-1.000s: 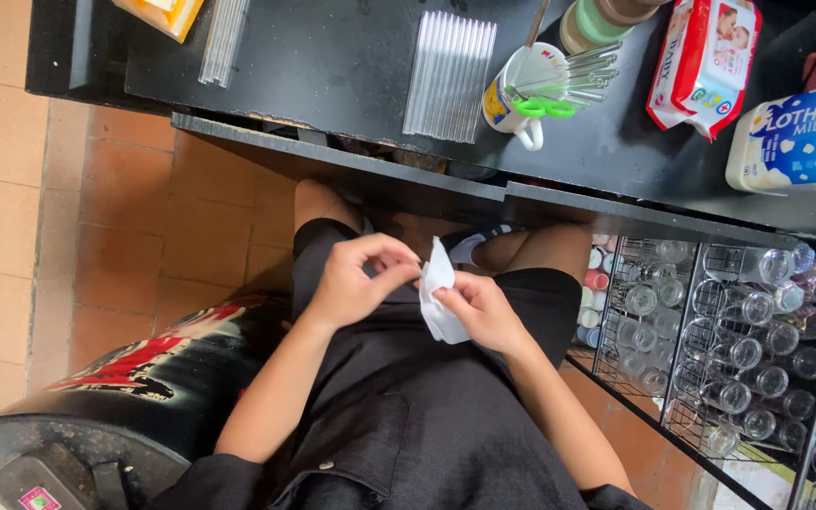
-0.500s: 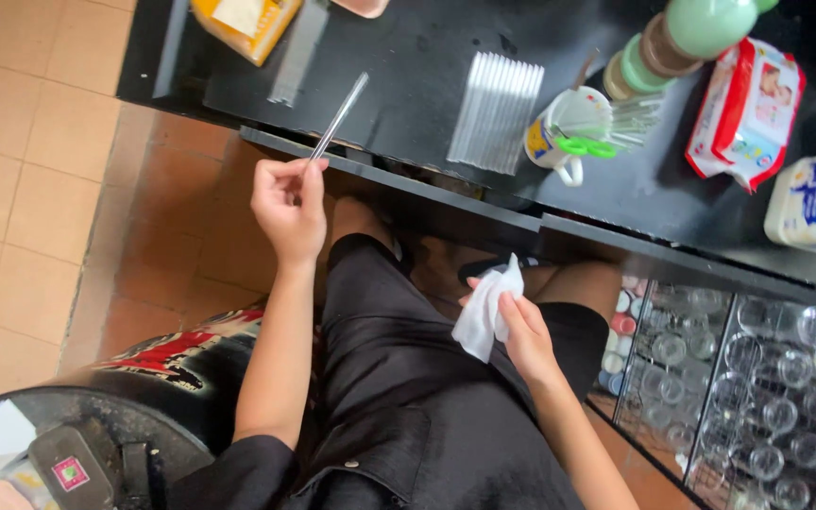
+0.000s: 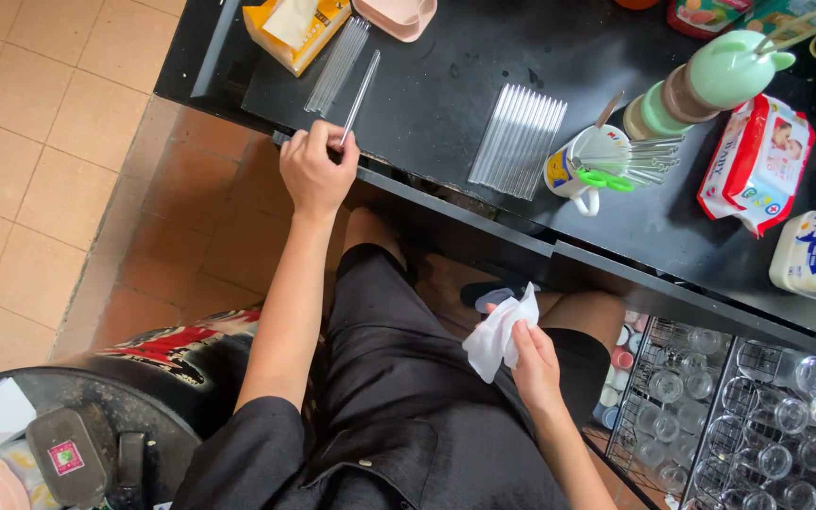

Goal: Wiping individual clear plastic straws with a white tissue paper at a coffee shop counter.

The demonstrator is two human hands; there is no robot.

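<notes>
Straw in my left hand, wipe in my right

My left hand is pinching a clear straw at its lower end, holding it over the black counter edge, just beside a small row of straws and the yellow tissue box. My right hand is gripping a crumpled white wipe above my lap. A larger batch of straws is lying near the mug.
</notes>
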